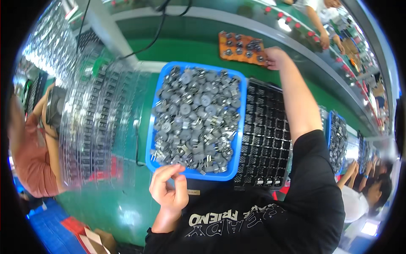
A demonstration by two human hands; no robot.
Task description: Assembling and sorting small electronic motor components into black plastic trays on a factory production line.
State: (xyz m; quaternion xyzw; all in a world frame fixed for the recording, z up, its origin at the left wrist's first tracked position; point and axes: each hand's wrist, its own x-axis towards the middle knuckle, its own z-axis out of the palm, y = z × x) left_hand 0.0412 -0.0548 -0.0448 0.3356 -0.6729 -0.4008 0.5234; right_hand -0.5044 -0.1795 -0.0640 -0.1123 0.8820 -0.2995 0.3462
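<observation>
Grey metal parts [196,118] heap loose in the blue bin [154,127] on the green bench [127,199]. Nearest, the left hand [169,190] curls at the bin's rim, fingertips pinched together, contents hidden. Likely light, hard, prickly with pins: grip each by its round body. Farther out, the right hand [275,58] pinches the orange tray's [224,42] edge.

A green work surface [186,46] spans the scene, bordered by a grey rail [296,40]. A black cable [156,34] crosses it. Stacked clear trays [97,118] stand left. Bright overhead lighting reflects off them.
</observation>
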